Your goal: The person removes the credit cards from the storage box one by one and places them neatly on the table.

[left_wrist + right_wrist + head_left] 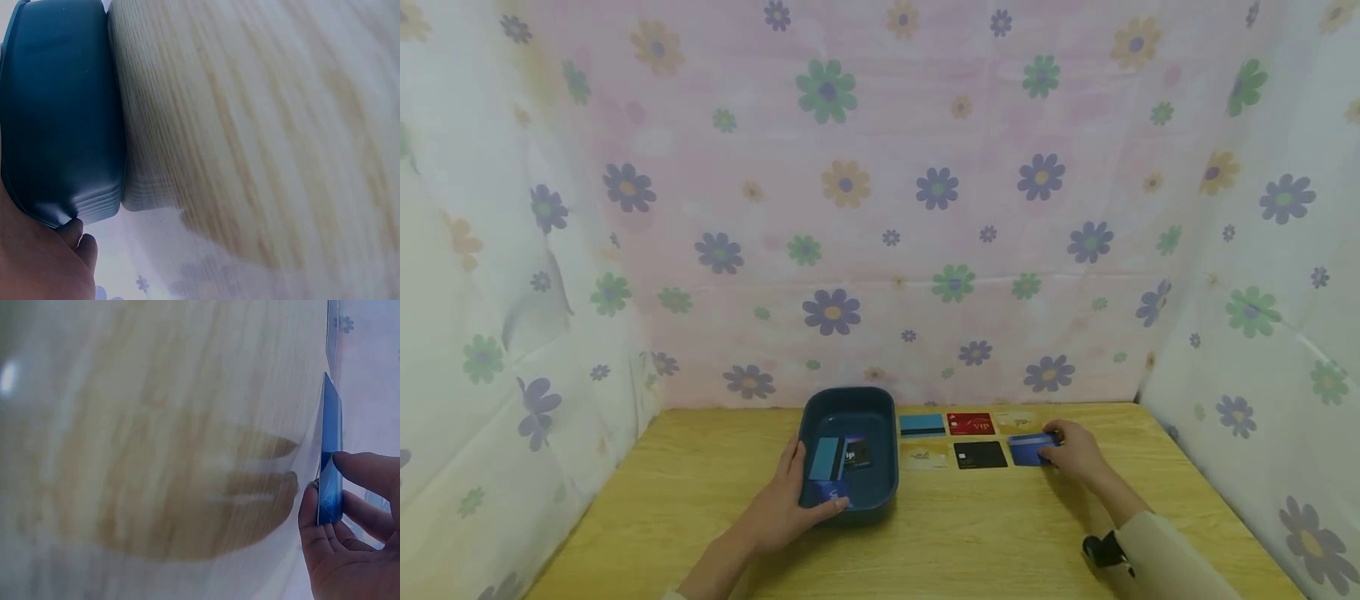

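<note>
My left hand (775,508) grips the near left side of a dark teal plastic bin (887,433), thumb over the rim and fingers along the outer wall. In the left wrist view the fingers curl against the wall of the bin (62,112). Inside lie a light blue card with a black stripe (824,458), a black card (860,455) partly under it, and a dark blue card (831,492). At the right end of the near row, my right hand (1078,454) pinches a blue card (1024,450) between thumb and fingers; the right wrist view shows this card (331,450) edge-on.
Right of the bin, cards lie in two rows: a striped light blue card (922,425), a red VIP card (971,424) and a gold card (1011,422) behind, another gold card (927,456) and a black card (981,454) in front. Flowered cloth (880,208) encloses the wooden table (970,533).
</note>
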{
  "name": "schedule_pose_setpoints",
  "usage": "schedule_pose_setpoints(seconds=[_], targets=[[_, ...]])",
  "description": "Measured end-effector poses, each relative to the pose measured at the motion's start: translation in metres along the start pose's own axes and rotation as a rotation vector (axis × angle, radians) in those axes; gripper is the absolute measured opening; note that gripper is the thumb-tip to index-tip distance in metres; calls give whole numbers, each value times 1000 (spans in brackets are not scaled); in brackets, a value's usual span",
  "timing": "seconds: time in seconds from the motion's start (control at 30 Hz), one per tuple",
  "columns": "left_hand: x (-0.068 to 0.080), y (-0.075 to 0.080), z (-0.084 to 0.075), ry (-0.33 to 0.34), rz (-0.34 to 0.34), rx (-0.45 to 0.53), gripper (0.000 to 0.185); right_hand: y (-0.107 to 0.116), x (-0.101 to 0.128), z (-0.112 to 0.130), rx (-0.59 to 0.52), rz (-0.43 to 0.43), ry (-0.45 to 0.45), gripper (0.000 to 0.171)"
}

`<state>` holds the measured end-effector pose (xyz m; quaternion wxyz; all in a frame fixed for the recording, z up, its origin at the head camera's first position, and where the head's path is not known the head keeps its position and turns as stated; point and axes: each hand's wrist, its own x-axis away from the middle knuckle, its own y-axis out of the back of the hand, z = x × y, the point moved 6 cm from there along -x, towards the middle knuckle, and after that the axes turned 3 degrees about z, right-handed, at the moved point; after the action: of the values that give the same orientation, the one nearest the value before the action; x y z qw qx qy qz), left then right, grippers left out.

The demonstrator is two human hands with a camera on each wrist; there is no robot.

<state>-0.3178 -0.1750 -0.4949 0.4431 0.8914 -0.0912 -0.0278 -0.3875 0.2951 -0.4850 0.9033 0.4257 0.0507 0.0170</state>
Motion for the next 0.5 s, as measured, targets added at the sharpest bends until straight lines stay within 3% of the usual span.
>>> schedule_pose_setpoints(seconds=[0.5], targets=[[2,0,-2,-13,0,18,128,-5,-7,3,61,31,22,42]])
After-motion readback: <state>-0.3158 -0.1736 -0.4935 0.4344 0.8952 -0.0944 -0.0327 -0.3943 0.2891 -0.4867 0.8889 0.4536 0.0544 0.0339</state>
